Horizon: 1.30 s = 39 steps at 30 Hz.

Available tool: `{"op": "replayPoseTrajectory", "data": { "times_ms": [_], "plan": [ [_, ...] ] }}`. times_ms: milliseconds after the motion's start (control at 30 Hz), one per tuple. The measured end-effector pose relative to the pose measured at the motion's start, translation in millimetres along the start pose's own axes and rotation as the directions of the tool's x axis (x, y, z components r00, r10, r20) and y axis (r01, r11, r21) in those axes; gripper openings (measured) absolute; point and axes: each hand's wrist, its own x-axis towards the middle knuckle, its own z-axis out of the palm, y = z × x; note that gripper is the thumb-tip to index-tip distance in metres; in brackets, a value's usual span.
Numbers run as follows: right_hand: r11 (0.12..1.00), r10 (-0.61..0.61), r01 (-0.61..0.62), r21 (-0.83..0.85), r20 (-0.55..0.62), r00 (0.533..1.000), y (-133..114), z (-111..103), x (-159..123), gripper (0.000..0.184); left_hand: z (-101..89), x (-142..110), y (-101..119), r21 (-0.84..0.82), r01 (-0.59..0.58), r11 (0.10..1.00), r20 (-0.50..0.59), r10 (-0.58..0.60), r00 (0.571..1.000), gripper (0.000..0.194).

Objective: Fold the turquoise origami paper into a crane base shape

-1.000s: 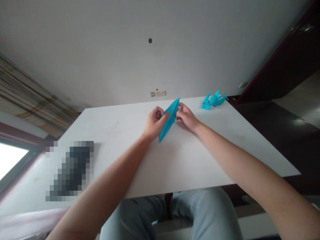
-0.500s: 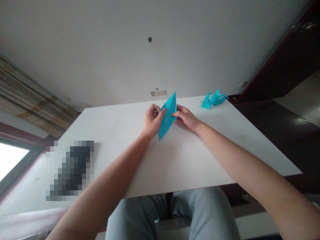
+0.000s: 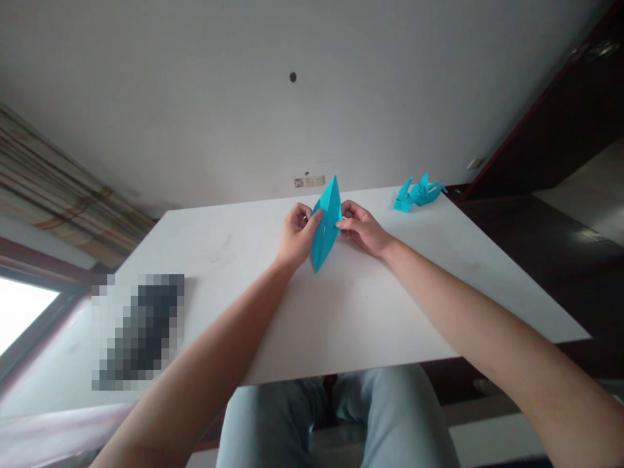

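Head view: your left hand (image 3: 296, 235) is curled almost closed around the left edge of a long, narrow turquoise origami paper diamond (image 3: 325, 224), with the thumb lying across its face. Your right hand (image 3: 363, 227) is partly open, its fingertips and thumb pinching the diamond's right edge. You hold the paper between your hands, upright and slightly tilted, with one point aimed toward the far edge of the table and the other toward you. You cannot tell from this view whether the lower point touches the surface.

The paper is over a smooth white rectangular tabletop (image 3: 370, 312). Well to the right of your right hand, near the table's far corner, sits a small spiky turquoise origami figure (image 3: 422, 194) with several pointed flaps. A dark object, pixelated beyond recognition (image 3: 141, 331), lies on the table's near left side, well apart from your hands. A white wall socket strip (image 3: 309, 181) sits on the pale wall beyond the table, and your light blue jeans (image 3: 336, 416) show below the near edge.
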Motion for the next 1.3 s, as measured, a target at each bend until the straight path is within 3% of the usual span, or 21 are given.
{"op": "replayPoseTrajectory", "data": {
  "times_ms": [167,367,767,1300],
  "plan": [
    [0.999,0.032,-0.032,0.029,0.006,0.999,1.3,1.3,-0.7,0.043,0.2,-0.5,-1.3,-0.007,-0.013,1.000,0.015,0.013,1.000,0.059],
    [0.993,0.074,-0.067,0.096,-0.067,0.995,3.8,2.0,1.9,0.052,-0.5,0.6,-2.8,-0.015,-0.024,1.000,0.009,0.024,1.000,0.065],
    [0.990,0.097,-0.096,0.101,-0.002,0.995,-0.8,4.1,-1.0,0.032,1.5,-4.9,0.9,-0.005,0.051,0.999,0.068,-0.050,0.996,0.064],
    [0.993,0.090,-0.089,0.077,-0.006,0.996,-1.8,3.7,-1.4,0.029,1.5,-4.1,-3.5,0.008,0.052,0.999,0.056,-0.053,0.997,0.060]
  ]
}}
